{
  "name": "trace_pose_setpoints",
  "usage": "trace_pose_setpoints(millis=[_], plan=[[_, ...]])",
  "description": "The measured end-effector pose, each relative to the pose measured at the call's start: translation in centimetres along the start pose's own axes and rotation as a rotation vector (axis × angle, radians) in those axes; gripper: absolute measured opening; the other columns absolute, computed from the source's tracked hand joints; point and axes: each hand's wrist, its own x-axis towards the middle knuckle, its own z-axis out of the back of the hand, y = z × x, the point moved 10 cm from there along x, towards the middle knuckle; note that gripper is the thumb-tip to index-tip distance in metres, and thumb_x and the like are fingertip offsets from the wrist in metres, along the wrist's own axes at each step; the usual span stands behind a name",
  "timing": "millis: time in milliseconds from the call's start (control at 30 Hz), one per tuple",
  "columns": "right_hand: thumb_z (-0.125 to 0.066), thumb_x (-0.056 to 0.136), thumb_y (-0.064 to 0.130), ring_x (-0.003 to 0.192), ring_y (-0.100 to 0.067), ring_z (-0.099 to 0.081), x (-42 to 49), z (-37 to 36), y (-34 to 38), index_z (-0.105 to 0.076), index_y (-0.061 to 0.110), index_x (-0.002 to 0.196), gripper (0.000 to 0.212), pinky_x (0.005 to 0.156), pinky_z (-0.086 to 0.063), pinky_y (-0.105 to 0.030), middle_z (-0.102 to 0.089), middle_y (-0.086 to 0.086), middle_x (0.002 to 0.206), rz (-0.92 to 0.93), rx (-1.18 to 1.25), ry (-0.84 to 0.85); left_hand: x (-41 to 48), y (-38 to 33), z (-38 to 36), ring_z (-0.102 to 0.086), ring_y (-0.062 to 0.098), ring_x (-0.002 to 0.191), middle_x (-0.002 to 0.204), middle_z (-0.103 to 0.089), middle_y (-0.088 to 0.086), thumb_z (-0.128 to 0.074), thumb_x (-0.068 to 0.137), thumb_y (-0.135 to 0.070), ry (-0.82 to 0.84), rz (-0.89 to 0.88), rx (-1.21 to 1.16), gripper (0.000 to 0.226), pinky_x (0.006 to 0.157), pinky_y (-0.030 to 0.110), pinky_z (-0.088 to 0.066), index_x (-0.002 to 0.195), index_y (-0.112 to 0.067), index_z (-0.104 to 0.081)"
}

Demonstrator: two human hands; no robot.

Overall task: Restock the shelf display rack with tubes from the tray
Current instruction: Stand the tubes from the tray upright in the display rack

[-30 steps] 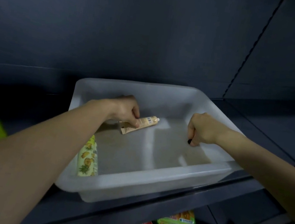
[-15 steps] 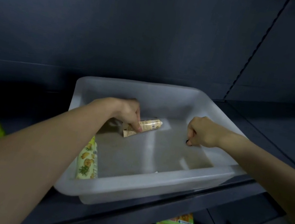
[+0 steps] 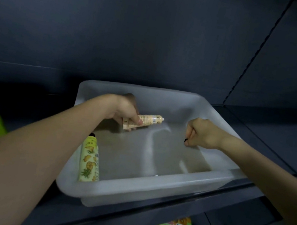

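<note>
Head camera shows your left hand (image 3: 124,111) closed around the cream tube (image 3: 143,122) inside the translucent tray (image 3: 150,189), near its far left corner. Your fingers pinch the crimped half of the tube, and the tube seems to be just above the tray floor, although the dim light makes this hard to confirm. Your right hand (image 3: 202,134) is curled into a fist over the right side of the tray; something small and dark shows at the lower knuckles, but I cannot tell if it holds anything. A second tube, the pineapple tube (image 3: 89,159), lies on the tray floor against the left wall. For the step in hand, I think you should lift the cream tube straight up until it passes the tray rim, and only then carry it toward the rack, so that it does not knock the wall. It is better to hold it nearer the middle, because a soft tube bends when you grip only the flat end. The long axis of the cream tube runs from lower left to upper right, with the cap end pointing to the right and a little away from you. The pineapple tube lies almost along the left wall, its dark cap at the far end.
</note>
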Motion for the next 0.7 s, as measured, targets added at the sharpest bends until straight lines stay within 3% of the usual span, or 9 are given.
trace_pose_setpoints(millis=[100, 233, 433, 533, 700], plan=[[-0.069, 0.080, 0.005, 0.066, -0.005, -0.056, -0.4, 0.6, 0.4, -0.064, 0.012, 0.078, 0.009, 0.063, -0.044, -0.013, -0.061, 0.007, 0.069, 0.019, 0.051, -0.020, -1.2, -0.5, 0.2, -0.066, 0.020, 0.084, 0.087, -0.067, 0.010, -0.060, 0.093, -0.009, -0.001, -0.021, -0.125, 0.032, 0.086, 0.031, -0.055, 0.121, 0.004, -0.056], [-0.068, 0.079, -0.004, 0.055, -0.009, -0.062, -2.0, 2.3, 0.6, -0.069, 0.007, 0.074, 0.013, 0.059, -0.051, -0.016, -0.067, -0.003, 0.060, 0.007, 0.339, -0.068, -4.0, -2.3, 1.2, -0.067, 0.019, 0.080, 0.087, -0.067, 0.014, -0.061, 0.091, -0.003, -0.063, -0.110, -0.273, 0.031, 0.071, 0.027, -0.056, 0.119, 0.009, -0.054], [-0.063, 0.084, -0.008, 0.073, -0.017, -0.071, -6.8, 7.2, 2.9, -0.067, -0.007, 0.096, 0.012, 0.076, -0.058, -0.025, -0.068, -0.020, 0.088, 0.048, 1.017, -0.227, -10.9, -4.8, 2.4, -0.069, 0.019, 0.079, 0.096, -0.064, 0.018, -0.059, 0.092, 0.000, -0.113, -0.231, -0.400, 0.031, 0.066, 0.030, -0.059, 0.120, 0.005, -0.049], [-0.060, 0.088, -0.005, 0.081, -0.018, -0.072, -9.4, 8.3, 5.1, -0.068, -0.004, 0.095, 0.011, 0.074, -0.057, -0.019, -0.070, -0.019, 0.094, 0.091, 1.215, -0.260, -14.8, -4.9, 3.0, -0.071, 0.020, 0.085, 0.106, -0.065, 0.021, -0.060, 0.091, -0.001, -0.144, -0.263, -0.363, 0.026, 0.067, 0.030, -0.061, 0.116, 0.003, -0.053], [-0.060, 0.088, -0.004, 0.089, -0.023, -0.072, -12.5, 8.3, 8.8, -0.069, -0.004, 0.098, 0.013, 0.080, -0.057, -0.023, -0.070, -0.020, 0.100, 0.140, 1.393, -0.273, -20.2, -3.4, 4.0, -0.071, 0.020, 0.087, 0.105, -0.066, 0.020, -0.060, 0.092, -0.003, -0.184, -0.294, -0.358, 0.019, 0.068, 0.028, -0.061, 0.110, 0.003, -0.057]])
